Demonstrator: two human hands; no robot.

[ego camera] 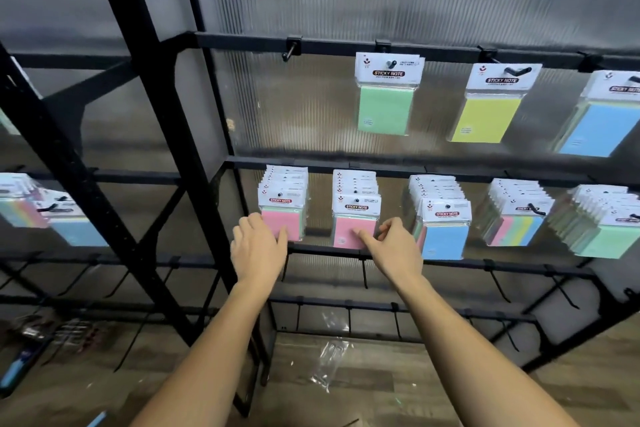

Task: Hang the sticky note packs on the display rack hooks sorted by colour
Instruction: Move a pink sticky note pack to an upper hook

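Mid-sort, middle rail of the black metal display rack (346, 165). Left hand (258, 250), fingers straight, presses the front pink sticky note pack (282, 224); right hand (393, 246) pinches the neighbouring pink pack (353, 230). Next, probably: unhook one, merge pinks, top-left hook (289, 51) is free.
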